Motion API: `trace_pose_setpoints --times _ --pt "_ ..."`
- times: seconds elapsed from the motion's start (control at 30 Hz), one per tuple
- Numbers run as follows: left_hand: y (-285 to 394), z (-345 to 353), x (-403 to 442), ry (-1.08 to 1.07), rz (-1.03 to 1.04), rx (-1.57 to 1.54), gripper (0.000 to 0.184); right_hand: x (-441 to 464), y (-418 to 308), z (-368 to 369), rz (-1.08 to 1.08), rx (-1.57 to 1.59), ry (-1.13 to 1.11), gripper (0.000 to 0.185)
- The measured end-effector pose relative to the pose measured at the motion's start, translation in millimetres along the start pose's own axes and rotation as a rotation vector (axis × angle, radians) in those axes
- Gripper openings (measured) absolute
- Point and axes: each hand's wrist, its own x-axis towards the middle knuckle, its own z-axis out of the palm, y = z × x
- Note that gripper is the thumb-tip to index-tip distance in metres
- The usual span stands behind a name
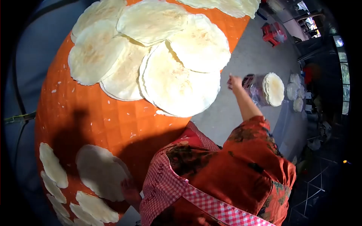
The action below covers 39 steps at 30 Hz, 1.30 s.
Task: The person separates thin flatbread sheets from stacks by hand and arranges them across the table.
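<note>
My left hand (131,191) is in shadow at the lower left, its fingers closed at the right edge of a thin round flatbread (100,171). Shadow hides some of the fingers. That flatbread is over the orange cloth (86,120). My right hand (234,82) is out to the right, past the cloth's edge and above the grey floor. Its fingers are curled in, and I see nothing in them. Nearest to it on the cloth is a large pale flatbread (200,45), overlapping another large flatbread (184,88).
More flatbreads (96,52) overlap at the top, and smaller-looking ones (96,207) lie lower left. A round stack of flatbreads (273,89) with clear plastic (257,88) stands on the floor (260,52) to the right. Farther off are a red stool (272,34) and white bundles (293,90).
</note>
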Motion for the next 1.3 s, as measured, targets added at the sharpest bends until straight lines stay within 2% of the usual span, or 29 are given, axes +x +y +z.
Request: trace_pose_setpoints --times 0.03,0.07,0.13,0.2,0.27,0.3,0.37,0.47,0.53,0.57,0.6,0.63,0.67,0.77,0.8,0.9,0.93,1.0,1.03,1.07,1.1,1.13,1.17,1.2,1.27,1.3 --pt "3.2 2.8 4.9 0.049 -0.128 -0.37 0.039 -23.3 12.9 1.4 0.135 0.054 -0.056 0.028" --pt "10.6 20.8 1.3 0.107 -0.256 -0.735 0.038 -34.3 27.3 7.2 0.152 0.089 -0.092 0.028" --pt "2.8 63.9 -12.2 -0.013 0.082 0.11 0.037 -50.8 52.5 -1.2 0.185 0.139 -0.115 0.028" --pt "2.9 73.7 7.7 -0.15 -0.058 0.062 0.036 -70.0 65.2 8.0 0.204 0.155 -0.139 0.026" --pt "26.7 69.9 11.6 -0.242 -0.096 -0.018 0.035 -66.2 72.8 -6.8 -0.018 0.276 -0.117 0.017" --pt "30.3 69.9 7.5 -0.243 -0.006 0.127 0.033 -67.2 87.1 8.0 -0.114 0.337 -0.126 0.015" --pt "43.6 66.5 -1.6 -0.13 0.022 0.227 0.039 -176.1 53.7 49.1 -0.582 0.179 -0.115 0.015" --pt "52.7 24.5 -10.3 -0.199 0.04 0.147 0.039 -331.6 58.7 128.2 -0.611 -0.013 -0.725 0.014" --pt "62.5 0.6 -16.6 -0.188 0.055 0.119 0.037 -426.8 88.2 190.6 -0.344 -0.073 -1.174 0.011" --pt "66.2 -17.4 -20.0 -0.187 0.103 0.106 0.036 -470.8 105.9 218.9 -0.276 -0.156 -1.321 0.015" --pt "72.6 -32.7 -24.8 -0.178 0.121 0.084 0.035 -491.4 135.5 255.4 -0.406 -0.253 -1.265 0.024" --pt "81.6 -49.4 -29.1 -0.167 0.142 0.067 0.033 -508.3 155.4 282.3 -0.439 -0.296 -1.256 0.032" --pt "90.0 -64.9 -34.9 -0.176 0.178 0.032 0.032 -517.2 168.6 304.6 -0.652 -0.385 -1.143 0.034" --pt "104.5 -117.5 -46.5 -0.16 0.267 -0.018 0.027 -581.6 143.8 299.4 -0.447 -0.42 -1.108 0.03" --pt "108.2 -130.6 -48.9 -0.151 0.265 -0.026 0.027 -573.1 154.7 313.5 -0.363 -0.471 -1.122 0.03" --pt "116.3 -145.2 -48.5 -0.191 0.293 -0.011 0.028 -578.2 163.8 322.4 -0.636 -0.596 -1.146 0.029" --pt "118.5 -145.1 -42.7 -0.22 0.322 0.011 0.029 -590.5 154.8 332.4 -0.7 -0.477 -1.209 0.029" --pt "128.5 -134.0 -35.4 -0.253 0.338 0.021 0.033 -637.5 100.4 335.5 -0.888 -0.448 -1.231 0.023" --pt "135.7 -124.1 -28.4 -0.276 0.327 0.001 0.035 -635.4 77.1 366.9 -0.882 -0.345 -1.363 0.02" --pt "141.2 -110.5 -21.7 -0.309 0.311 -0.017 0.038 -681.5 30.7 341.1 -1.013 -0.457 -1.349 0.023" --pt "148.1 -100.5 -18.9 -0.379 0.347 -0.003 0.045 -706.2 4.9 337.4 -1.295 -0.347 -1.384 0.025" --pt "156.1 -87.8 -19.1 -0.443 0.321 -0.091 0.047 -745.1 -25.4 306.6 -1.578 -0.502 -1.36 0.028" --pt "163.1 -76.0 -17.8 -0.501 0.292 -0.178 0.049 -774.3 -34.9 285.3 -1.746 -0.559 -1.333 0.03" --pt "167.4 -68.8 -13.1 -0.582 0.25 -0.261 0.053 -797.5 -34.3 261.9 -2.008 -0.557 -1.25 0.026" --pt "169.7 -53.3 -8.3 -0.76 0.18 -0.411 0.059 -830.2 -14.6 215.8 -2.21 -0.788 -1.094 0.014" --pt "168.2 -46.3 -7.3 -0.834 0.153 -0.481 0.06 -826.4 10.8 213.6 -2.256 -0.729 -1.129 0.014"
